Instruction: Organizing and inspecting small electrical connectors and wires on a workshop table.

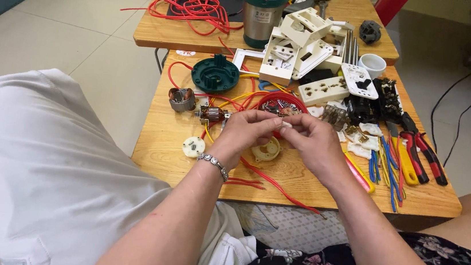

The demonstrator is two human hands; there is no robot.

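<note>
- The left hand (245, 132) and the right hand (316, 141) meet fingertip to fingertip over the low wooden table (299, 185); together they pinch a small pale part (286, 125). It is too small to say what it is.
- Both hands are nearly closed, thumbs and forefingers pressed on that part; the other fingers curl loosely.
- Judging from the grip, this is fine fitting or pulling work on the small part. The next move would call for steady fingertips and a firm hold, since the piece is tiny and could slip.
- Just under the hands lies a round cream plastic disc (266, 150), with thin red wires (276, 187) running toward the body.
- Left of the left hand sits a small copper-wound motor armature (211, 113); a white round cap (193, 146) lies nearer the wrist.
- Beyond the fingers is a red ring-shaped housing (282, 101), and further off a dark green round plastic lid (214, 74).
- Right of the right hand lie red-handled pliers (424, 156) and blue and yellow wire offcuts (386, 164).
</note>
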